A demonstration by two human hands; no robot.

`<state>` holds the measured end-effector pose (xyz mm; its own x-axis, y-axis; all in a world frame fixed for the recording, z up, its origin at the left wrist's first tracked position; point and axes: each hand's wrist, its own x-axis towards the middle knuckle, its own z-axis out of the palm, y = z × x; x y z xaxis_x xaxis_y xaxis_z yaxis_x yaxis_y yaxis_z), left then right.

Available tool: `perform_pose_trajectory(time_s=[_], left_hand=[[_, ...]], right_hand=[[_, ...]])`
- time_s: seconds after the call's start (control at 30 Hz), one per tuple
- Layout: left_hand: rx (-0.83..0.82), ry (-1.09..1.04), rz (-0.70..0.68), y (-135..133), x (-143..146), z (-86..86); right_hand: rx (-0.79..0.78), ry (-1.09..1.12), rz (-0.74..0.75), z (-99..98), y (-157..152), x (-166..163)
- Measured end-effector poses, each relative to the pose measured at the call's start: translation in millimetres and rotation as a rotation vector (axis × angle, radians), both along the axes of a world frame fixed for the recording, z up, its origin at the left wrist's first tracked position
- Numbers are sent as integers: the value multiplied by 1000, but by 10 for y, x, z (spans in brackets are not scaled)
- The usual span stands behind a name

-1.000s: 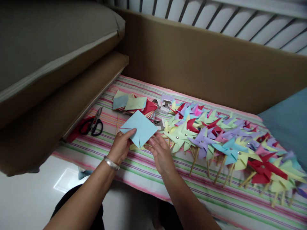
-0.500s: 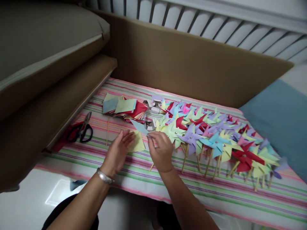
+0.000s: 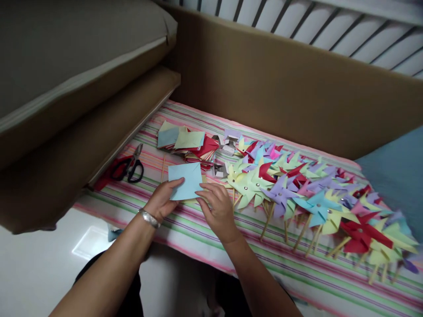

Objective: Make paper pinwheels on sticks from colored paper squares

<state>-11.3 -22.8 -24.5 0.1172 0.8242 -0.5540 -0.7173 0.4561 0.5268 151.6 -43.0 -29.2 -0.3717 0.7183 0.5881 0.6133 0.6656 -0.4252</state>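
Observation:
A light blue paper square [image 3: 185,181] with faint crease lines is held above the striped cloth. My left hand [image 3: 163,200] grips its left side, thumb on top and fingers underneath. At the right edge, my right hand [image 3: 216,207] is closed, with thumb and fingertips pinching the paper's corner area. Partly hidden beneath the blue square lies a pale yellow paper [image 3: 204,179]. Just behind my hands sits a stack of coloured paper squares [image 3: 188,141]. Finished paper pinwheels [image 3: 280,193] on sticks lie in rows to the right of my right hand.
Black-handled scissors [image 3: 130,167] rest on a red item [image 3: 107,176] at the left. A thin stick [image 3: 163,168] lies near the stack. Small opened boxes [image 3: 228,143] stand beside it. Brown cushions [image 3: 132,97] lean in from the left, and a brown panel [image 3: 264,83] runs along the back.
The blue paper has come from my right hand to between both hands and now lies flat toward me. My left hand, open before, has closed on it. The view has shifted left.

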Motion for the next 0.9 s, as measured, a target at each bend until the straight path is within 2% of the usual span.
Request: perform_pose_trajectory(time_s=[0.33,0.53,0.77,0.9], left_hand=[[-13,44,-95,9,-104,53],[-19,21,-126,30,-135,69],[-13,19,-177,24,-121,31],[12,-15,-144,31,-102,15]], right_hand=[[-55,37,44,24,28,79],[-95,-39,56,28,38,104],[-56,-32,77,-6,40,97],[-36,-37,67,14,32,82]])
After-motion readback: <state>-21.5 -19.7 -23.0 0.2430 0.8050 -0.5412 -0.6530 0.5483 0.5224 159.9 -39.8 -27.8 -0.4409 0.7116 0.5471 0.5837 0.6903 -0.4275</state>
